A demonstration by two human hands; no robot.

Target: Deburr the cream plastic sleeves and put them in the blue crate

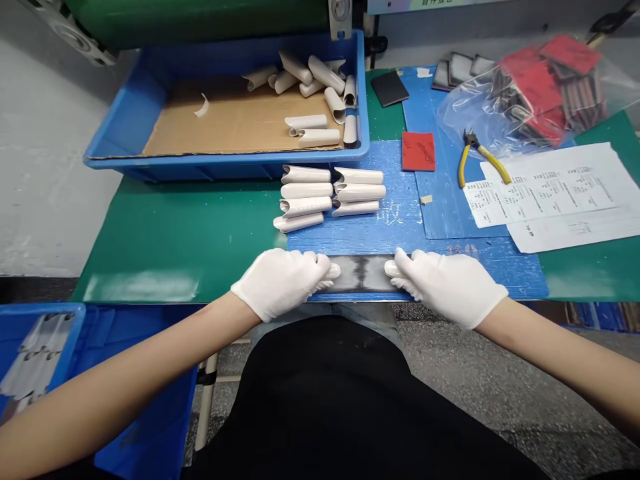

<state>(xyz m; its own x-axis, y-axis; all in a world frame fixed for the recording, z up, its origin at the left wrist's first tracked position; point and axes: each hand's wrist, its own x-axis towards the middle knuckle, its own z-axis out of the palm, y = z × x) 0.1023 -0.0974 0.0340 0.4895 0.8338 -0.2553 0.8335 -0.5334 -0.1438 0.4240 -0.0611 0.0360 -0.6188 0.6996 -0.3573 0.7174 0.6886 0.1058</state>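
Both my hands wear white gloves and rest at the near edge of the table. My left hand and my right hand press on the two ends of a dark, shiny flat strip, fingers curled and thumbs pointing inward. The strip lies on a blue mat. Just beyond it, several white curled sleeve-like pieces lie in two neat columns on the mat.
A blue tray lined with cardboard holds more white curled pieces at the back. Yellow-handled pliers, printed sheets, a red pad, a plastic bag of red and dark pads lie right. A blue bin stands lower left.
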